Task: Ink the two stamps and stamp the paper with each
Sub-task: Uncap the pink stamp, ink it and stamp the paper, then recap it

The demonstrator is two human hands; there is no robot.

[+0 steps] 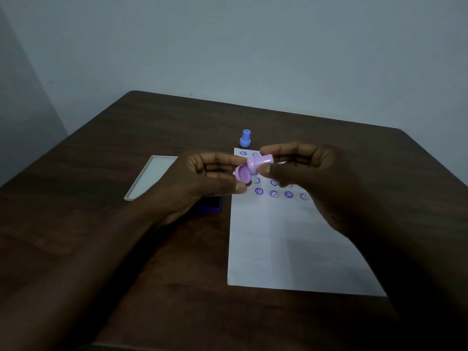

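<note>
surface [106, 153]: dark brown wood
paper [291, 249]: white sheet, flat
blue stamp [245, 139]: upright, just beyond paper's far edge
white lid [152, 177]: left of paper
ink pad [211, 207]: touching paper's left edge

Wall [253, 46]: plain, pale grey-blue, fills the upper half of the frame; a few small dark specks. Side wall [22, 102]: darker, meets it at a corner at upper left. Table [126, 138]: dark brown wood grain, rounded far corners, fills the lower half. Light: dim, cool, even.
</note>
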